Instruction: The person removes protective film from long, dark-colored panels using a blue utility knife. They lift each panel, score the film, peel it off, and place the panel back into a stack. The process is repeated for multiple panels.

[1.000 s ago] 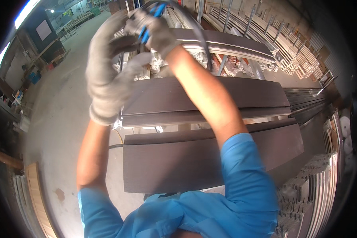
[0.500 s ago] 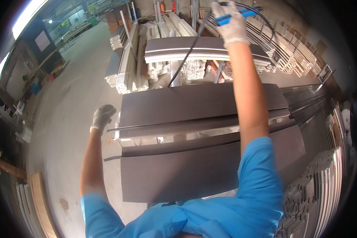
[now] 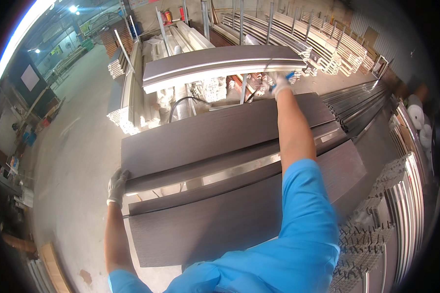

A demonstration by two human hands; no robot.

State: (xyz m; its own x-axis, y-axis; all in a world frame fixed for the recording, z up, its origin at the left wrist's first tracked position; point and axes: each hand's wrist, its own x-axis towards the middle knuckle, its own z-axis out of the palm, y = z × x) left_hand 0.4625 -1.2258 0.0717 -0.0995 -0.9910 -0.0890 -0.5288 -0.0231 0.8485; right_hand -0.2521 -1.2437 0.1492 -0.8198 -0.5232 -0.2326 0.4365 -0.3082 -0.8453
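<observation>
Workshop floor (image 3: 73, 171): grey concrete, running back along the left side.
Profile stacks (image 3: 337, 51): long, pale, laid at the back among upright posts (image 3: 269, 27), presumably to keep from sliding.
Rear panel (image 3: 215, 57): dark with pale edge; lies beyond middle panel (image 3: 215, 134), well apart.
Middle panel: dark, parallel to near panel (image 3: 200, 224), with a gap between, perhaps leaving long edges reachable.
Left hand (image 3: 116, 185): gloved, touching left end of middle panel, seemingly to steady it; clenched or merely resting, cannot tell.
Right hand (image 3: 280, 84): gloved, blurred, closed around blue tool (image 3: 290, 75) by far edge of middle panel, apparently at full stretch.
Black hose (image 3: 177, 103): arches behind middle panel; possibly feeds blue tool, end hidden.
</observation>
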